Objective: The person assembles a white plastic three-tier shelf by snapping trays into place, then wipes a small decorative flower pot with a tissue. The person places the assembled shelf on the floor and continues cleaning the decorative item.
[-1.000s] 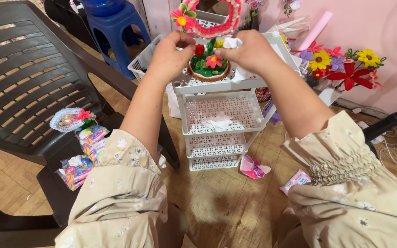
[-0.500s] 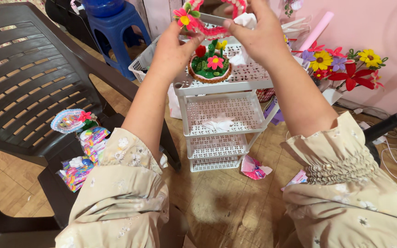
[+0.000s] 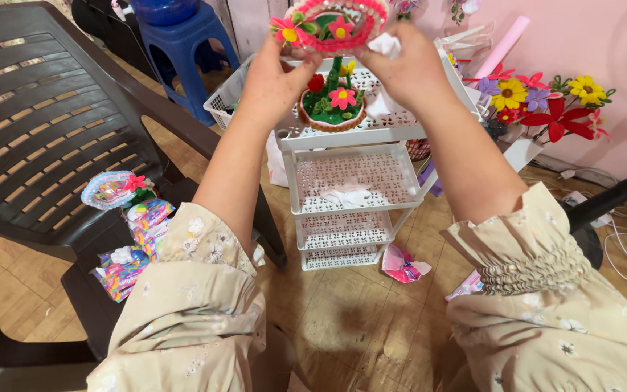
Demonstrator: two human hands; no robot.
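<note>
Landmark: white tiered rack [image 3: 361, 185], standing on the floor just ahead of the knees.

Nearest, this side of the rack: both cream floral sleeves are filling the lower frame. A crumpled pink wrapper [image 3: 403, 264] is lying on the floor at the rack's foot, right side. Left of the rack, a dark plastic chair [image 3: 45, 138] is carrying a small blue woven basket [image 3: 110, 190] and bright packets [image 3: 133, 247] on its seat.

On the rack's top shelf: a finished pot of pipe-cleaner flowers [image 3: 332, 105] is sitting, green base, red and pink blooms. A white scrap is lying on the shelf below.

Above the rack's top shelf: a pink fuzzy hoop [image 3: 332, 22] with small flowers on its rim is being held up, clear of the pot. The left hand [image 3: 273, 80] is pinching the hoop's left edge, thumb and fingers pressed together on it. The right hand [image 3: 411, 69] is gripping the hoop's right edge, with a white wad [image 3: 386, 45] tucked under the fingers too.

Step in hand, as judged: the hoop is being shaped or checked, not yet being set down. Any next move is calling for a two-handed hold being kept level and the pot's blooms being cleared; the soft rim is likely deforming if squeezed.

Beyond the rack, right: a bunch of craft flowers [image 3: 546, 101] is leaning at the pink wall. Beyond, left: a blue stool [image 3: 183, 43].
</note>
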